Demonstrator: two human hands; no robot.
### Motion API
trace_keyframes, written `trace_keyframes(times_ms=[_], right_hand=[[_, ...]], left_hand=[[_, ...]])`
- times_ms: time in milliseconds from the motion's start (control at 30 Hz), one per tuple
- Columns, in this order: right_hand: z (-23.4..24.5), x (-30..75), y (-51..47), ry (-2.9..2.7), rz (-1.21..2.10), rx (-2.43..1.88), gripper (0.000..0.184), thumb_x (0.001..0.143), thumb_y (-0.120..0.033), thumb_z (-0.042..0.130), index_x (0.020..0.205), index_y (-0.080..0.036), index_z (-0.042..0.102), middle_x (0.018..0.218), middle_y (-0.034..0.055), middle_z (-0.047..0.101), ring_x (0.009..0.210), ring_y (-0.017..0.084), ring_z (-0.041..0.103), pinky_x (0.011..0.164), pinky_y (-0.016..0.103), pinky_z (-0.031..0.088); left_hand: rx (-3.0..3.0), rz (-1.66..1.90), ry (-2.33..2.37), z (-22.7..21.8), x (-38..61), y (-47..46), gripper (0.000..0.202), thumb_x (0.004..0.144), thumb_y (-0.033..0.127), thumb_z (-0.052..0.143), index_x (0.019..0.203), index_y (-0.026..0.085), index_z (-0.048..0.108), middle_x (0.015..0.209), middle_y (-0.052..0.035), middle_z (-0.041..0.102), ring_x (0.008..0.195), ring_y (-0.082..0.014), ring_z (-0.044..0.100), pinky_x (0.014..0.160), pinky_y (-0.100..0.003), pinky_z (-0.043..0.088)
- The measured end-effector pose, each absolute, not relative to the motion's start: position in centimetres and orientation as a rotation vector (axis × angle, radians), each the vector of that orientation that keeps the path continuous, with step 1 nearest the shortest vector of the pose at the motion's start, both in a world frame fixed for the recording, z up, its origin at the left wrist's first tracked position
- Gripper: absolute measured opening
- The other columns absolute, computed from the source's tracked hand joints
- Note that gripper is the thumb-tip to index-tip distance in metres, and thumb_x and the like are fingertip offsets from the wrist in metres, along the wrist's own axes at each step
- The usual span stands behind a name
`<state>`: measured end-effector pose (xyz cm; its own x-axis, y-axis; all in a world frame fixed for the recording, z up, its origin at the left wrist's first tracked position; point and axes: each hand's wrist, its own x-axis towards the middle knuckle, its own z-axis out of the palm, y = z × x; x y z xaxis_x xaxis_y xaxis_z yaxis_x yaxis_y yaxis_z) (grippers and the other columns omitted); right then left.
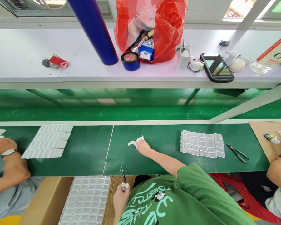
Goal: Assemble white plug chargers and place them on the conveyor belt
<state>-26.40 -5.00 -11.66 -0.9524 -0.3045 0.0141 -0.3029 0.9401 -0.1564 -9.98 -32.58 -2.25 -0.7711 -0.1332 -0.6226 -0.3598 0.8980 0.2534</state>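
Note:
My right hand reaches forward onto the green conveyor belt. Its fingertips wear white cots and lie spread on the belt with nothing visible in them. My left hand is low by my green shirt, closed on black tweezers that point up towards the belt's front edge. A white compartment tray lies on the belt to the right of my right hand, apart from it. A stack of similar trays sits in a cardboard box below my left hand.
Another tray lies on the belt at left, near a co-worker's hand with a wristwatch. Side cutters lie right of the white tray, near a second person's arm. The shelf above holds a red bag, blue roll and phone.

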Motion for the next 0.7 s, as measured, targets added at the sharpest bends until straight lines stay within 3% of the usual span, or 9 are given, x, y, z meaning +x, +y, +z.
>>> trace_keyframes(times_ms=[100,300,467,567,700], right_hand=[[-11.4,-26.2,-4.3,3.1,-0.248,-0.47,0.031,0.105,-0.021,0.044,0.112,-0.018,0.074,0.114,0.0127,0.062,0.106,0.026,0.051,0.112,0.053,0.036],[-9.1,-25.3,7.4,3.081,-0.173,0.522,0.03,0.101,-0.016,0.049,0.103,-0.013,0.078,0.111,0.0178,0.064,0.106,0.029,0.051,0.102,0.047,0.037],[-9.0,-20.7,12.7,3.022,-0.081,1.132,0.031,0.1,-0.014,0.048,0.106,-0.011,0.078,0.112,0.0199,0.065,0.107,0.03,0.051,0.099,0.048,0.036],[-9.3,-22.7,10.1,3.006,-0.118,1.137,0.032,0.101,-0.015,0.046,0.105,-0.009,0.077,0.11,0.0209,0.065,0.105,0.031,0.052,0.097,0.049,0.038],[-9.8,-28.8,1.5,3.091,-0.295,0.619,0.034,0.101,-0.013,0.043,0.109,-0.008,0.076,0.112,0.0212,0.064,0.105,0.031,0.053,0.097,0.05,0.042]], left_hand=[[-0.276,0.449,2.463,-2.0,-11.0,-31.7,0.016,0.088,0.037,0.056,0.08,0.024,0.06,0.077,-0.0046,0.071,0.075,-0.0258,0.067,0.064,-0.027,0.04],[-0.191,0.482,2.514,-1.2,-12.2,-30.2,0.018,0.089,0.037,0.055,0.077,0.024,0.058,0.072,-0.0029,0.069,0.07,-0.023,0.066,0.062,-0.025,0.037],[-0.172,0.457,2.482,-1.4,-12.2,-30.6,0.016,0.089,0.035,0.055,0.078,0.024,0.057,0.073,-0.0033,0.07,0.073,-0.0237,0.066,0.063,-0.025,0.038],[-0.195,0.469,2.476,-1.5,-11.8,-31.1,0.014,0.088,0.035,0.055,0.079,0.024,0.058,0.074,-0.0035,0.071,0.073,-0.0238,0.068,0.063,-0.026,0.04],[-0.236,0.523,2.5,-1.4,-11.0,-31.7,0.017,0.088,0.037,0.054,0.076,0.025,0.056,0.071,-0.0029,0.071,0.071,-0.024,0.069,0.064,-0.027,0.043]])
